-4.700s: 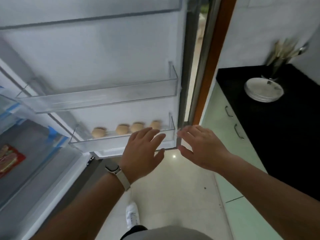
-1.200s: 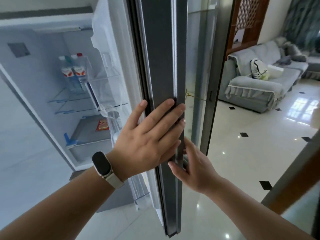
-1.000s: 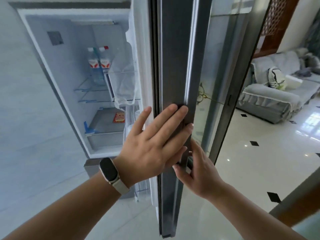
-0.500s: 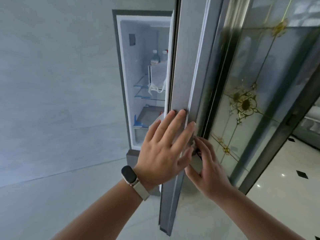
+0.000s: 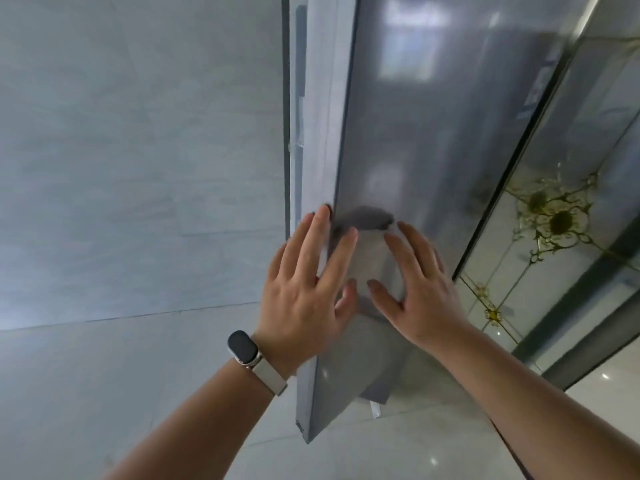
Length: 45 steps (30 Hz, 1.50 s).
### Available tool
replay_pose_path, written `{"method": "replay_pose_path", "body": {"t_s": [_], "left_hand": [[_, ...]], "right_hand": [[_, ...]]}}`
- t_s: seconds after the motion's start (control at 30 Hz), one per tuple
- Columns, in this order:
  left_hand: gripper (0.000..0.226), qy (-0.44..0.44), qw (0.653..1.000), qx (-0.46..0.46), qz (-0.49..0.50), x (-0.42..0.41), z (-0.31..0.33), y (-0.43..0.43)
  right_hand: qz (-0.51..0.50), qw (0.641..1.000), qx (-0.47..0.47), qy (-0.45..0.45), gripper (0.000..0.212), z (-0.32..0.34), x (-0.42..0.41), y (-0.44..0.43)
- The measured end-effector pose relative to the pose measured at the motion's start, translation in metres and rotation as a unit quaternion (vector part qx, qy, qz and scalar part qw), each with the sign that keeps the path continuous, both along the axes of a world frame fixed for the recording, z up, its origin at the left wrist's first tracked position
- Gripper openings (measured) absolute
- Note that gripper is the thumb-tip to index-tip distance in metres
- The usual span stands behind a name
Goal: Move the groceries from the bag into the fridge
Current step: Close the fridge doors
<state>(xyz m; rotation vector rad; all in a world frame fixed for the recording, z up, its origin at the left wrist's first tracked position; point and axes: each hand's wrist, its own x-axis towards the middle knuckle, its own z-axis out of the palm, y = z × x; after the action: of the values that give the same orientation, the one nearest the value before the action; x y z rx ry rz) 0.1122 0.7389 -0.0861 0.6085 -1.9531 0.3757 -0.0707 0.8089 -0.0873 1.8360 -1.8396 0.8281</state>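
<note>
The grey fridge door [image 5: 408,140] fills the middle of the head view and stands almost flush with the fridge body, with only a thin white strip of its inner edge [image 5: 318,133] showing. My left hand [image 5: 304,299], a watch on its wrist, lies flat with spread fingers on the door's left edge. My right hand [image 5: 419,289] presses flat on the glossy door front just to the right. Neither hand holds anything. The fridge interior, the groceries and the bag are hidden.
A pale grey tiled wall [image 5: 138,150] runs along the left. To the right stands a dark-framed glass panel with gold ornament [image 5: 554,220]. Glossy white floor tiles [image 5: 381,455] lie below.
The fridge door has swung from half open to nearly shut, hiding the shelves. My right hand has moved from the door's edge onto its front face. My left hand stays on the edge.
</note>
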Motion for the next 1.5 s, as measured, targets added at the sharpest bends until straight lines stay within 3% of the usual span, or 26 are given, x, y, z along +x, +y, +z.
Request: {"method": "replay_pose_path", "body": {"t_s": [0.2,0.4,0.7,1.03,1.33,1.5], "left_hand": [[0.059,0.01,0.999,0.007,0.042,0.005,-0.004,-0.052],[0.074,0.04,0.996,0.055,0.055,-0.005,-0.022,-0.1],[0.077,0.047,0.984,0.134,0.11,-0.023,-0.017,-0.171],[0.075,-0.039,0.971,0.136,0.191,-0.043,-0.023,-0.251],[0.075,0.004,0.989,0.061,0.133,-0.059,-0.036,-0.303],[0.071,-0.039,0.994,0.067,0.079,-0.07,-0.037,-0.344]], "right_hand": [[0.073,0.994,-0.077,0.013,0.066,-0.012,-0.015,-0.072],[0.135,0.982,-0.125,0.047,0.055,-0.012,-0.023,-0.131],[0.16,0.976,-0.124,0.081,0.05,-0.004,-0.048,-0.201],[0.113,0.98,-0.121,0.107,0.05,0.008,-0.077,-0.251],[0.07,0.971,-0.154,0.168,0.04,-0.001,-0.092,-0.285],[0.019,0.971,-0.153,0.184,0.041,-0.004,-0.098,-0.314]]}}
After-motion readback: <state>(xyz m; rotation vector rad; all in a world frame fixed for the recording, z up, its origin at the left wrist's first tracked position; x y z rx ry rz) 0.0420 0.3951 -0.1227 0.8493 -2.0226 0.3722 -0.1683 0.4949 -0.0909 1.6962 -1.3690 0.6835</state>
